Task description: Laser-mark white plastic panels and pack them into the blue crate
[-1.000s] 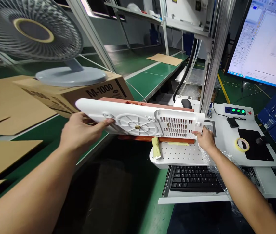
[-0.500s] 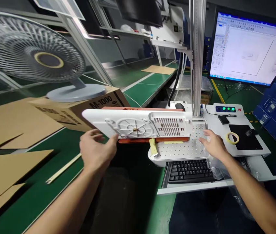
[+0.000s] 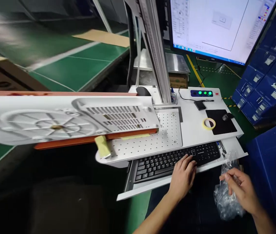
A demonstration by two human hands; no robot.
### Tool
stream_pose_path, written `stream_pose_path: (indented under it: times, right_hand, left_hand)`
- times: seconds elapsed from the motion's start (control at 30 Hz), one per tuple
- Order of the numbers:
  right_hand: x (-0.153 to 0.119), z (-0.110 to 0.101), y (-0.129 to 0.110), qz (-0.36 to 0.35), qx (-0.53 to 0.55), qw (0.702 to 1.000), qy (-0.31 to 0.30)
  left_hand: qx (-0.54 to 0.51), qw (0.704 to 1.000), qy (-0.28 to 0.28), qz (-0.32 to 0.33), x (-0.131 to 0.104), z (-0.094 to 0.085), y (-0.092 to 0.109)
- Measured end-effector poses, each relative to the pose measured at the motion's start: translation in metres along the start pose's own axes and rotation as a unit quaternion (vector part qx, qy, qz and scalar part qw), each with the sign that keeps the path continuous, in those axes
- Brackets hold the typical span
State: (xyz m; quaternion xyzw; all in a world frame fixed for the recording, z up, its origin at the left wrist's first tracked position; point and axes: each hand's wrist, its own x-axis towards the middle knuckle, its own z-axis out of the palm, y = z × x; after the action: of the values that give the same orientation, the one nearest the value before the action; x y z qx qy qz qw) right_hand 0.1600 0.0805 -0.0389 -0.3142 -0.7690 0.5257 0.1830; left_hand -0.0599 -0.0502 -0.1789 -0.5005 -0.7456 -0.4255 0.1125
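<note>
My left hand (image 3: 182, 177) lies over the right part of the black keyboard (image 3: 152, 165), fingers stretched out onto its keys and holding nothing. At the lower right my right hand (image 3: 241, 190) pinches a crumpled clear plastic bag (image 3: 228, 203), which hangs beside the keyboard drawer. To the left, a white plastic panel (image 3: 84, 120) with a round ribbed part and rows of slots rests on an orange-red support (image 3: 79, 140). That support sits on the perforated metal plate (image 3: 150, 144), with a yellow tape piece (image 3: 102, 147) at its front edge.
A monitor (image 3: 216, 26) stands behind the white worktop (image 3: 191, 125). On the worktop are a yellow tape roll (image 3: 209, 123), a mouse (image 3: 228, 116) on a black pad and a control strip with green lights (image 3: 202, 93). Blue bins (image 3: 271, 78) are stacked at the right.
My left hand has left the white panel's left end and come onto the keyboard. My right hand has moved down and right with the plastic bag. The view has swung right.
</note>
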Motion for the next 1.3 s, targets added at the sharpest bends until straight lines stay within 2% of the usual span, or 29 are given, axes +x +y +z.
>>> stream_pose_path:
  times: [0.07,0.17,0.37,0.53,0.67,0.77,0.83,0.93,1.03,1.13,1.2,1.3]
  right_hand:
    - [-0.011,0.001,0.02,0.029,0.005,1.0,-0.006]
    - [-0.021,0.004,0.04,0.048,0.011,0.999,-0.023]
    - [-0.02,0.014,0.044,0.031,0.031,0.999,0.007]
    - [-0.009,0.026,0.04,-0.002,-0.01,0.999,-0.042]
    - [-0.004,0.043,0.025,-0.03,-0.011,0.997,-0.074]
    - [-0.006,0.055,0.01,-0.04,-0.005,0.995,-0.089]
    - [-0.008,0.059,0.004,-0.045,-0.005,0.994,-0.097]
    - [-0.009,0.057,0.003,-0.047,-0.002,0.994,-0.104]
    - [-0.006,0.05,0.008,-0.047,0.002,0.993,-0.112]
    - [-0.003,0.046,0.006,-0.052,0.02,0.991,-0.119]
    - [-0.003,0.049,-0.003,-0.05,0.054,0.994,-0.084]
    - [-0.002,0.056,-0.02,-0.048,0.117,0.992,-0.004]
  left_hand:
    - [0.028,0.999,-0.018,0.002,0.012,0.021,0.007]
    - [0.077,0.997,-0.021,-0.009,0.027,0.035,0.008]
    - [0.133,0.99,-0.043,-0.016,0.032,0.039,0.011]
    - [0.151,0.984,-0.081,-0.038,0.033,0.038,0.017]
    - [0.129,0.986,-0.091,-0.054,0.034,0.039,0.016]
    - [0.096,0.991,-0.074,-0.057,0.033,0.036,0.015]
    - [0.042,0.997,-0.048,-0.044,0.032,0.031,0.014]
    - [-0.099,0.995,0.003,-0.009,0.027,0.014,0.017]
    - [-0.27,0.963,0.004,-0.013,0.018,-0.011,0.029]
    - [-0.437,0.896,-0.07,-0.031,0.005,-0.026,0.046]
    - [-0.524,0.839,-0.141,-0.026,-0.007,-0.021,0.054]
    - [-0.587,0.771,-0.247,-0.025,-0.026,0.002,0.062]
